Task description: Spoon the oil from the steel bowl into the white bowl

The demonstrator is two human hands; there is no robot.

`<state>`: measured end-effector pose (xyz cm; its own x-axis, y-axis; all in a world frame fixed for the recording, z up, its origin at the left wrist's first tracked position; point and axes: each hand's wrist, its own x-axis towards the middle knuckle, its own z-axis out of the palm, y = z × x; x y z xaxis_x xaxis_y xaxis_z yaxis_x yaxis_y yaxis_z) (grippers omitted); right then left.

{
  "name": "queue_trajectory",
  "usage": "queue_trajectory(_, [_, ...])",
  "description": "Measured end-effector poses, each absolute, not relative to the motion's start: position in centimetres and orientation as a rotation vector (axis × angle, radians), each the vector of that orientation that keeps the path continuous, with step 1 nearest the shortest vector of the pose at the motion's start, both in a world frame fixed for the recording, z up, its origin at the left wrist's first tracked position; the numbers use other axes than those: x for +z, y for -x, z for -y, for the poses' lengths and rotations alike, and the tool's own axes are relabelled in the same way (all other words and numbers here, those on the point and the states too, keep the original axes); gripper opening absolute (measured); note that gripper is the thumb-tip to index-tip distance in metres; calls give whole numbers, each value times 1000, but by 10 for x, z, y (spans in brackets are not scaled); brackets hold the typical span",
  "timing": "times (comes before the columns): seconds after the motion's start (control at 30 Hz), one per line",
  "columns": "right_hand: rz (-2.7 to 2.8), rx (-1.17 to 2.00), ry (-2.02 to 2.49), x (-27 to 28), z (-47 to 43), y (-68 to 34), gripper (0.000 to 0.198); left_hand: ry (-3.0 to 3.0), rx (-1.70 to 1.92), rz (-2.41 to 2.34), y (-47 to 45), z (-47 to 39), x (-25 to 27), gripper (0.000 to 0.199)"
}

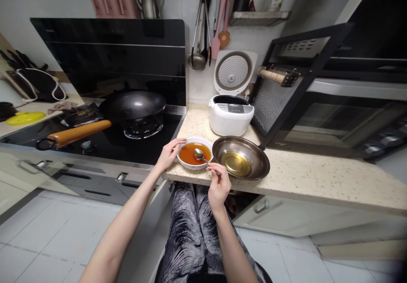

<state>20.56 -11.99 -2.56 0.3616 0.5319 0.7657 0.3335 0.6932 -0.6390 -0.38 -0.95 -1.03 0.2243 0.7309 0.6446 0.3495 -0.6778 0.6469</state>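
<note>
A white bowl (pixel 210 142) of reddish-orange liquid stands near the counter's front edge. My left hand (pixel 168 153) steadies it by the left rim, fingers closed against the edge. Between the fingertips of my right hand (pixel 220 183) is the handle of a metal spoon (pixel 199 153), pinched at the bowl's right side. The spoon's head is over the liquid; whether it dips in I cannot tell. Directly right of the bowl, close against it, sits a wide metal basin (pixel 262 164) with yellowish liquid in its bottom.
Behind the bowl stands a white rice cooker (pixel 231 120), its lid raised. A black wok (pixel 136 105) rests on the stove at left, its wooden handle (pixel 81 132) reaching toward the front. An oven (pixel 349 122) takes up the right back. Utensils, including metal tongs (pixel 202 16), hang on the wall.
</note>
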Motion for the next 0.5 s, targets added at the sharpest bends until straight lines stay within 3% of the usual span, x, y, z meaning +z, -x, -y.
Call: queue_trajectory(0.5, [1191, 102, 827, -14, 128, -216, 15, -2141, 1436, -990, 4, 9, -10, 36])
